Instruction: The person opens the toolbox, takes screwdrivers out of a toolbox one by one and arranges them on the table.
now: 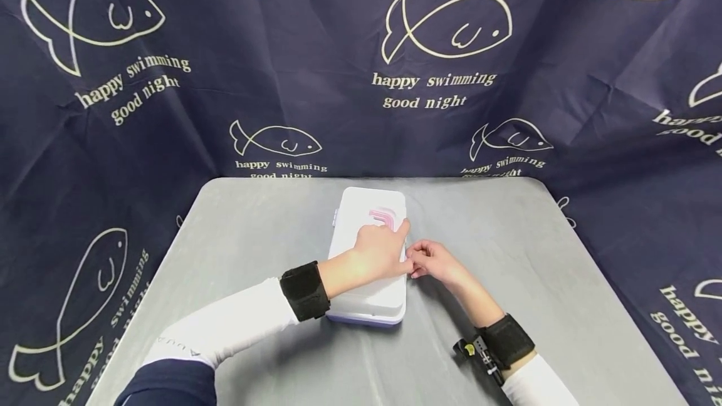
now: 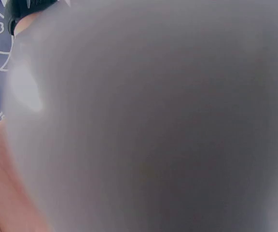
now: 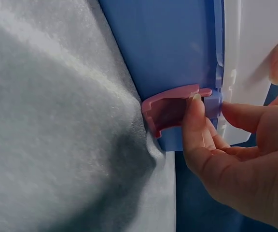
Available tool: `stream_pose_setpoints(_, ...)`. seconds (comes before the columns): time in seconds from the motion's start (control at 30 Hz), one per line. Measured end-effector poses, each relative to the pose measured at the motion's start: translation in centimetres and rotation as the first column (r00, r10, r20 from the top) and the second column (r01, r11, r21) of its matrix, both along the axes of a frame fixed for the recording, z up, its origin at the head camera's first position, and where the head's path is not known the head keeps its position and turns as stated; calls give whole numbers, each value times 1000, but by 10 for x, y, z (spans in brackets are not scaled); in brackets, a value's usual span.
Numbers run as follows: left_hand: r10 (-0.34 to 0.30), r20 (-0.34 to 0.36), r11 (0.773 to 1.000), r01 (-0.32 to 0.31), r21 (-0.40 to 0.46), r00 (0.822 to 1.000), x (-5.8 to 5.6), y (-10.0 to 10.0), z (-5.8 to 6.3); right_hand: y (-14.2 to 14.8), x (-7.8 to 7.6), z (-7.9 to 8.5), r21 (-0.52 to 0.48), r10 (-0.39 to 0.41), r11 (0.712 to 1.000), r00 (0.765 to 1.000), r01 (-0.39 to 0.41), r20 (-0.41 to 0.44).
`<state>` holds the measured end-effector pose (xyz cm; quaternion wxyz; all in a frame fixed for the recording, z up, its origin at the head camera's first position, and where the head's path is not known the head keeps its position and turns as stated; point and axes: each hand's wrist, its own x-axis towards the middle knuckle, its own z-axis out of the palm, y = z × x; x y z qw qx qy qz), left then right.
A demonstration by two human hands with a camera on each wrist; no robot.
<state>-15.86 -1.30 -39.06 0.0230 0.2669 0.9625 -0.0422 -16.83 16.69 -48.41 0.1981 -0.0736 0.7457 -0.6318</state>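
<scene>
A plastic box with a white lid (image 1: 361, 290) and a blue base (image 3: 163, 43) sits on the table. My left hand (image 1: 378, 252) rests on the lid, its index finger and thumb reaching the right-hand edge; the other fingers are bent and partly hidden. Just ahead of them shows a pink curved piece (image 1: 385, 214) on the lid. At the box's right side, my right hand (image 1: 431, 260) pinches at a pink latch (image 3: 165, 108), which stands out from the blue wall. One right fingertip is on the latch, and the thumb lies at the lid's rim.
Grey cloth covers the table (image 1: 271, 224), with a wrinkle near the box in the right wrist view. A dark blue fish-print curtain (image 1: 338, 80) hangs around the back and sides. Both wrists wear black straps (image 1: 306, 291); the right one carries a small camera (image 1: 465, 349).
</scene>
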Motion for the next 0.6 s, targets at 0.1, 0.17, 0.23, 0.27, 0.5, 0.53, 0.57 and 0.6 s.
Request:
stream_pose_setpoints(0.1, 14, 43, 998, -17, 68, 999, 1, -3, 3, 0, 0, 0, 8, 13, 1000, 1000, -13, 3)
stream_pose_setpoints(0.17, 30, 67, 993, -38, 111, 997, 1, -7, 6, -1, 0, 0, 9, 15, 1000, 1000, -15, 9)
stream_pose_setpoints(0.23, 48, 90, 987, -62, 151, 995, 1, -13, 11, -2, -1, -1, 9, 14, 1000, 1000, -14, 15)
stream_pose_setpoints(0.27, 56, 101, 982, -74, 176, 993, 1, -16, 13, -2, -1, -1, 10, 9, 1000, 1000, -9, 20)
stream_pose_setpoints(0.5, 74, 159, 930, -126, 345, 984, -1, -40, 28, -8, -2, 1, 43, -28, 999, 999, 29, -15)
stream_pose_setpoints(0.53, 75, 164, 924, -130, 360, 984, -1, -43, 29, -9, -1, 2, 59, -37, 998, 999, 38, -31)
stream_pose_setpoints(0.57, 76, 168, 917, -135, 375, 983, -1, -46, 30, -10, -1, 2, 80, -51, 995, 998, 54, -46)
stream_pose_setpoints(0.6, 79, 172, 911, -141, 387, 982, 0, -49, 31, -12, -1, 2, 104, -62, 992, 996, 68, -66)
